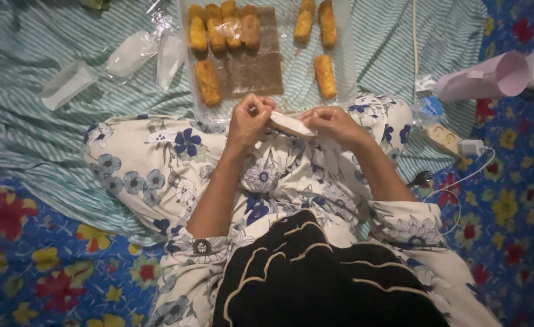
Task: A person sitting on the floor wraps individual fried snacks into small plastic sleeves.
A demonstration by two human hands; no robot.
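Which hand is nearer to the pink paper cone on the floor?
The right hand is nearer. The pink cone lies off to its right, beyond the knee. The left hand is on the far side of the small white packet that both hands hold.

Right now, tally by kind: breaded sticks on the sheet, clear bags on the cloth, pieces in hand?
Golden breaded sticks on the clear sheet: 8
Clear plastic bags on the striped cloth: 3
Pale piece held between left hand and right hand: 1
Total: 12
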